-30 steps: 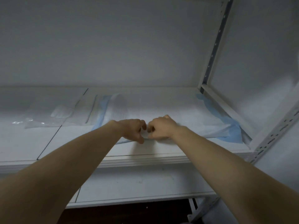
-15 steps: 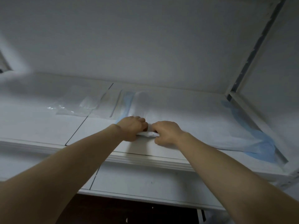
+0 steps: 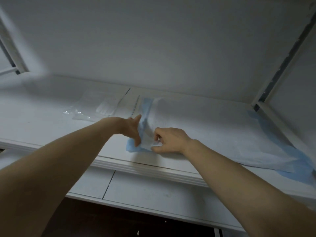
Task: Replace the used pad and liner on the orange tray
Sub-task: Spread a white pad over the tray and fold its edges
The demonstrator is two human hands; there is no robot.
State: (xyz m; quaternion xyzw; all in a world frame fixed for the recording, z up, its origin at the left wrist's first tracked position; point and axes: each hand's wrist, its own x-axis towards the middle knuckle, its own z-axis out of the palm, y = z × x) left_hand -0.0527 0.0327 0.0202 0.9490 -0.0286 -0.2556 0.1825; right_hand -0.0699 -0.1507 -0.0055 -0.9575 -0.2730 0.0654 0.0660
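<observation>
White absorbent pad with blue plastic backing point(image 3: 213, 134) lies flat on the white metal shelf point(image 3: 42, 130). I judge it light, limp and slightly slick, best taken at its near-left corner. My right hand point(image 3: 171, 140) pinches that corner, fingers curled on it. My left hand point(image 3: 132, 129) touches the blue edge, fingers straight. Left of the pad lies a clear plastic bag point(image 3: 95, 108), and behind the pad is a white wall point(image 3: 153, 48).

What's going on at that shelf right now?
A person is reaching to a white shelf, with both hands on a blue-backed white pad lying there. The right hand pinches the pad's near edge. The left hand, fingers straight, touches the turned-up blue corner beside it. A clear plastic bag lies on the shelf left of the pad. No orange tray is in view.
</observation>
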